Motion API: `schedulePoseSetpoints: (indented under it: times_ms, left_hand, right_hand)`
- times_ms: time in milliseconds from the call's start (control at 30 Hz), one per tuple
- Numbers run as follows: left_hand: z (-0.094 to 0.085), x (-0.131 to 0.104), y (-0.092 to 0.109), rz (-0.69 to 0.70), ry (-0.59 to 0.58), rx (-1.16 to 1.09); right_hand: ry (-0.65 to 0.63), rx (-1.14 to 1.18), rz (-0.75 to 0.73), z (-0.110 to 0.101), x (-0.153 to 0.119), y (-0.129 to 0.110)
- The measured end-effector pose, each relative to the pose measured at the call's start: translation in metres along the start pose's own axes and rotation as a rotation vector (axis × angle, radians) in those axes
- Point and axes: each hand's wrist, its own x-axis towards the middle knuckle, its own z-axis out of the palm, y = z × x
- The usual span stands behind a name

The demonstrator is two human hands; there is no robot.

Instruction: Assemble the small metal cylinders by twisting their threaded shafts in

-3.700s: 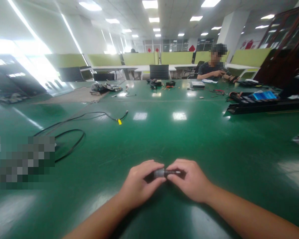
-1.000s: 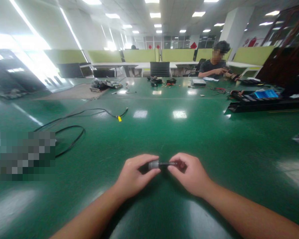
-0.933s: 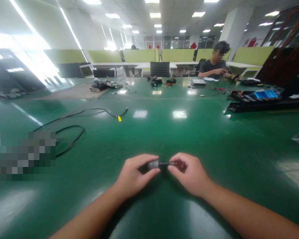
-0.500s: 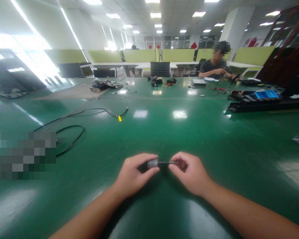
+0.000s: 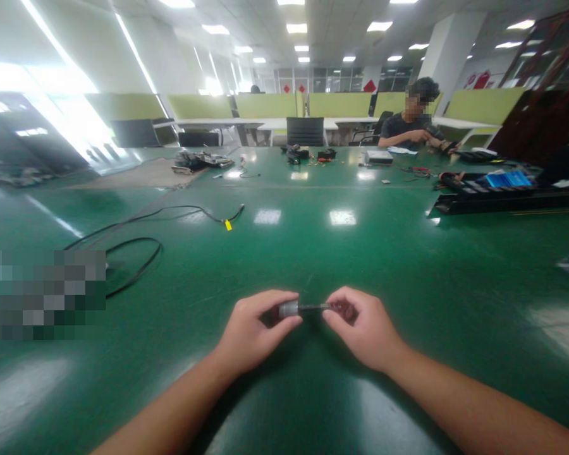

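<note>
The left hand has its thumb and fingers clamped round a grey cylinder, held near the near edge of view above the green tabletop. From the cylinder, a thin dark shaft points towards three o'clock, lying level. The right hand pinches the shaft's outer end between thumb and fingertips (how tightly, I cannot tell), its other fingers curled behind. A bare length of shaft shows between the hands, which stand apart.

With the cylinder as the clock's centre, a black cable with a yellow tag lies towards ten and eleven o'clock. At eleven, farther off, is a heap of parts; at twelve, some small dark parts. A silver box sits at one o'clock, with a seated person beyond it. At two o'clock lies a long black channel, a blue piece just behind it.
</note>
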Motion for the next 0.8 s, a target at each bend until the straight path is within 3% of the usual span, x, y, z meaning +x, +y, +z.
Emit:
schedulePoseSetpoints:
  times_ms: [800]
  left_hand:
    - [-0.0029, 0.0014, -0.0003, -0.032, 0.017, -0.014]
  right_hand:
    - [-0.005, 0.025, -0.002, -0.0003, 0.0002, -0.0002]
